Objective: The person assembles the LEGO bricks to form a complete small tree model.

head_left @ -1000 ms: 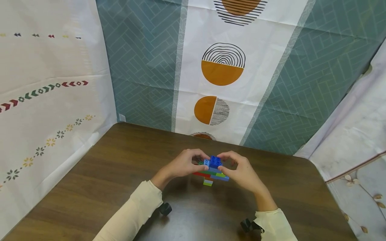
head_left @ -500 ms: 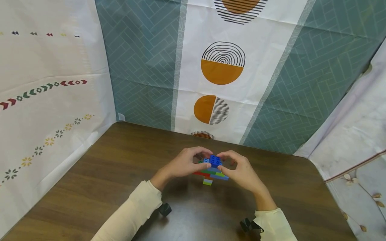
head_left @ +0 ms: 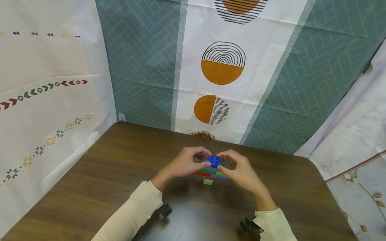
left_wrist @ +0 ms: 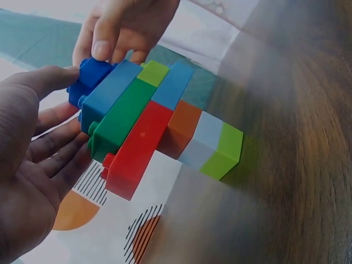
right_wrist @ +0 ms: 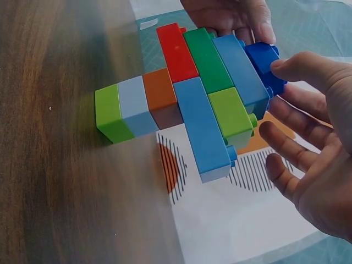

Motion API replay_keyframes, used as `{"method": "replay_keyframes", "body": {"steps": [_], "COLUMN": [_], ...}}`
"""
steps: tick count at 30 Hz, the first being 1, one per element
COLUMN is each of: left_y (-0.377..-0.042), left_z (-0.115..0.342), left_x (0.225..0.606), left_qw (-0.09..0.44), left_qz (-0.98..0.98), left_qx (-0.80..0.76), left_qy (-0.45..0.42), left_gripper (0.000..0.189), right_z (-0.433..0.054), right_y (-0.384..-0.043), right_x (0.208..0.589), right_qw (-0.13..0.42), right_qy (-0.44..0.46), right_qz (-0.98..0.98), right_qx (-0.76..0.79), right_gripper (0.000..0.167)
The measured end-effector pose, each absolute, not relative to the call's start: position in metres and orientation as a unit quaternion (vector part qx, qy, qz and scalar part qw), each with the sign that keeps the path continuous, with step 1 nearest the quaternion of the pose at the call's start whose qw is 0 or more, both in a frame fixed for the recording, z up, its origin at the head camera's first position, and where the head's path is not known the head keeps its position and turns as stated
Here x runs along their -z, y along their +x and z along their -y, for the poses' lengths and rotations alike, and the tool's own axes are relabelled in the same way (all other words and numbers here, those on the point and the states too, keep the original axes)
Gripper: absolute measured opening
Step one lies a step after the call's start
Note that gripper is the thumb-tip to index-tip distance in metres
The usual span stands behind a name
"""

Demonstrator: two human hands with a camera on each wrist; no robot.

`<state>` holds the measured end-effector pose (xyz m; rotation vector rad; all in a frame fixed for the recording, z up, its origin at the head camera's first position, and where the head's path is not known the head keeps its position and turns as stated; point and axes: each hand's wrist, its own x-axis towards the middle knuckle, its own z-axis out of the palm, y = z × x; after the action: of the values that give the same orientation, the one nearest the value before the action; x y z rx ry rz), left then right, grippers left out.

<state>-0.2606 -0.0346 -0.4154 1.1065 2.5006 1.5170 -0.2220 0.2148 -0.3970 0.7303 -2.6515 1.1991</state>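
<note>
A stacked toy-brick structure [left_wrist: 126, 118] stands on its narrow stem of lime, pale grey and orange bricks. Over that stem, red and blue bricks form a wider layer, followed by green and lime ones, then a long light blue brick [right_wrist: 239, 69]. Topmost sits a dark blue brick [head_left: 215, 161] with its studs up. My left hand [head_left: 185, 164] pinches this brick from the left, thumb in front. From the right, my right hand [head_left: 242, 170] pinches the same brick between thumb and fingers. The other fingers of both hands spread loosely behind the stack.
The structure stands on a dark brown wooden table [head_left: 144, 144]. A patterned cloth [head_left: 144, 67] hangs behind the table's far edge, with white cloths at the left and right sides. Black wrist cameras [head_left: 165, 210] hang below both sleeves.
My left hand has shifted slightly right, its thumb and fingers coming onto the dark blue brick. The right hand stays at the brick, and the structure is nearly still.
</note>
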Motion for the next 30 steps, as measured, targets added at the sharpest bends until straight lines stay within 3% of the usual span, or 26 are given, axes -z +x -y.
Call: {"method": "replay_keyframes", "body": {"steps": [30], "left_y": [-0.2586], "left_z": [0.0326], "left_x": [0.4165], "left_qw": [0.007], "left_qz": [-0.804], "left_qx": [-0.486], "left_qy": [0.342], "left_gripper": [0.028], "right_z": [-0.2165], "right_y": [-0.2256], "right_x": [0.3997], "right_qw": [0.06], "right_qy": [0.239], "right_qz": [0.876], "right_qx": [-0.415], "right_gripper": [0.031]}}
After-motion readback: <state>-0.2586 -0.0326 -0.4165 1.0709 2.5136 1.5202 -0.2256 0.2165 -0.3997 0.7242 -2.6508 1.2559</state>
